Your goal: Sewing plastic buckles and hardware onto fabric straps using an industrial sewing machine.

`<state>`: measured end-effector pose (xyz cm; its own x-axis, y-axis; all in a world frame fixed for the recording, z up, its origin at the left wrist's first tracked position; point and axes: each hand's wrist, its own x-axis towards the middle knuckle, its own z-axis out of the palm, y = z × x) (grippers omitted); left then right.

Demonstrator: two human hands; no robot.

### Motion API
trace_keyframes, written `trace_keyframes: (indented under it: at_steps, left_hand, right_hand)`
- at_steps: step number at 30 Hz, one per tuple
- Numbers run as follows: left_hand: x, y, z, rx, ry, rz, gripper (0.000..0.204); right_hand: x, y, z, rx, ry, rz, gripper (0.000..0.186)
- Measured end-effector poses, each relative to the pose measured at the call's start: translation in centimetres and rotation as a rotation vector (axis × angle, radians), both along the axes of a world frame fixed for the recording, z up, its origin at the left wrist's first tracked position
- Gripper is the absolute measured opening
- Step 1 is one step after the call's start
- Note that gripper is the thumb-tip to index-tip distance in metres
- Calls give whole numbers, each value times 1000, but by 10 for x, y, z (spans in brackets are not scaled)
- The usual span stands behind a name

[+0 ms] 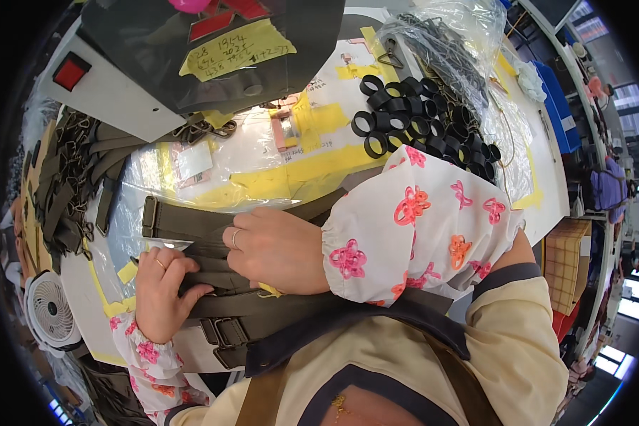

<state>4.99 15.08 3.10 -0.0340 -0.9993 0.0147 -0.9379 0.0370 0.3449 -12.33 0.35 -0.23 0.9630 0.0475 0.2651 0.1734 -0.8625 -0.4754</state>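
Olive-green webbing straps (192,221) with metal buckles lie across the work surface in front of me. My left hand (160,291) is closed on the straps at their left side, fingers curled over the webbing, a ring on one finger. My right hand (273,250) presses on and grips the same straps just to the right, also with a ring. A metal slide buckle (224,331) sits on a lower strap below my hands. Both forearms wear white sleeve covers with pink and orange flowers (419,220).
A pile of black plastic loops (412,124) lies at the back right, beside a clear bag of grey hooks (440,42). More olive straps with hooks (67,181) are heaped at the left. A machine with a red switch (71,72) stands behind. A small white fan (50,311) sits lower left.
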Motion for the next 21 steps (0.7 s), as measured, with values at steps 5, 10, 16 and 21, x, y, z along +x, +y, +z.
trace_keyframes:
  at_steps: [5, 10, 16, 21]
  left_hand:
    - [9, 1, 23, -150, 0, -75, 28]
    - [39, -2, 44, -647, -171, 101, 36]
    - [107, -20, 3, -445, -275, 168, 29]
    - [28, -75, 16, -174, 14, -52, 43]
  right_hand:
    - [6, 1, 9, 436, -59, -42, 33]
    - [15, -11, 33, 1524, 505, 131, 39]
    - [-18, -69, 27, 1146, 507, -164, 26]
    - [-27, -86, 19, 1096, 562, -354, 22]
